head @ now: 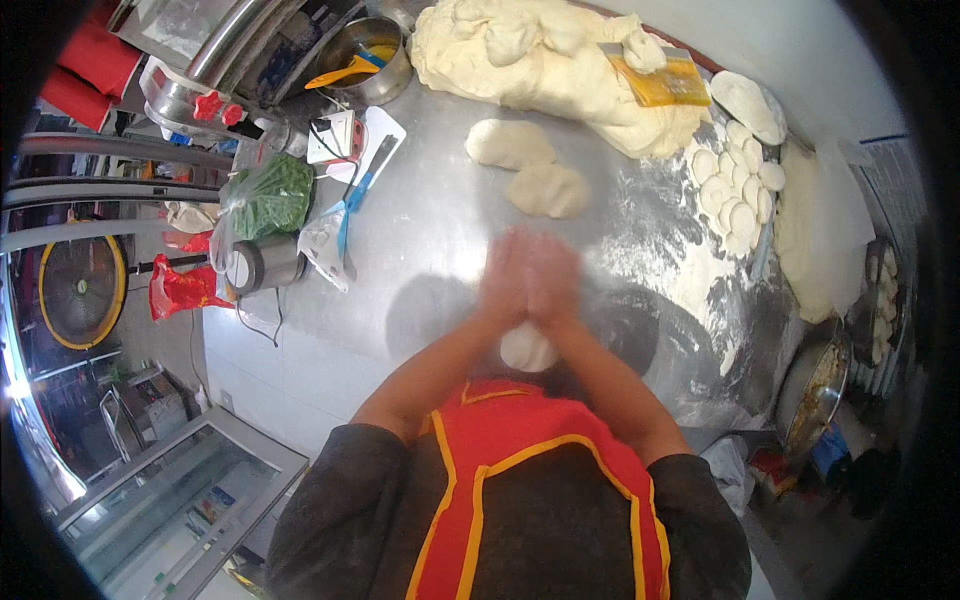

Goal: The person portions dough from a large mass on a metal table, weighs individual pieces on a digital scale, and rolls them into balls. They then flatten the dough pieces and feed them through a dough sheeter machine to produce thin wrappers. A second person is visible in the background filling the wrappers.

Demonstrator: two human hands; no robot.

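Note:
Both hands are together in front of my body, blurred, above the metal tabletop (442,225). My left hand (507,276) lies side by side with my right hand (553,279), fingers pointing away from me. Whether anything is between or under the palms is hidden. A round piece of dough (528,349) shows just below my wrists, close to the red apron. Beyond my fingertips lie two flattened dough pieces, a nearer one (549,192) and a farther one (510,142), their edges touching or overlapping.
A large dough mass (517,67) fills the back, with a yellow packet (671,81) on it. Small dough rounds (731,187) cluster among flour at right. At left are a metal pot (382,82), a blue-handled knife (364,187) and bagged greens (274,195).

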